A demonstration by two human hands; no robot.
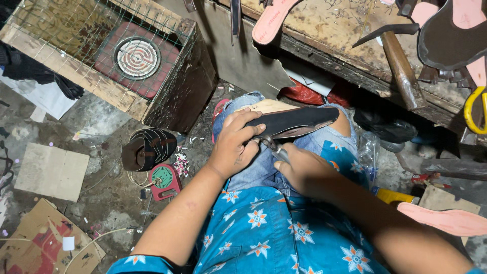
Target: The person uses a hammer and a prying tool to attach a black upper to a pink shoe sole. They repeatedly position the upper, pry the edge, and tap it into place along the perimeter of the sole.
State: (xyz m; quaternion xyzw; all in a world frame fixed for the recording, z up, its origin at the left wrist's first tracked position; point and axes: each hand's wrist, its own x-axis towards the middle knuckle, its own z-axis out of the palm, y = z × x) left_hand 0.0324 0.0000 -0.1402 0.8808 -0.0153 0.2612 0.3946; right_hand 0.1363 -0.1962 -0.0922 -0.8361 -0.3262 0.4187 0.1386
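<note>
Cluttered concrete floor (109, 203) surrounds me, with cardboard scraps, a wire-caged wooden box (109, 56) holding a round coil heater, and a stack of dark soles (148, 148) beside it. Ahead runs a worn wooden bench (350, 35) carrying a hammer (401, 66) and pink sole blanks.

My left hand (234, 144) is closed around the near end of a dark shoe sole (297, 122), thumb on top, fingers curled over its edge. The sole rests across my knee. Its long axis lies nearly level in the view, with the free end pointing right, toward the bench.

My right hand (304, 170) is closed on a small metal tool (274, 147), whose tip meets the sole's lower edge just beside my left fingers.
</note>
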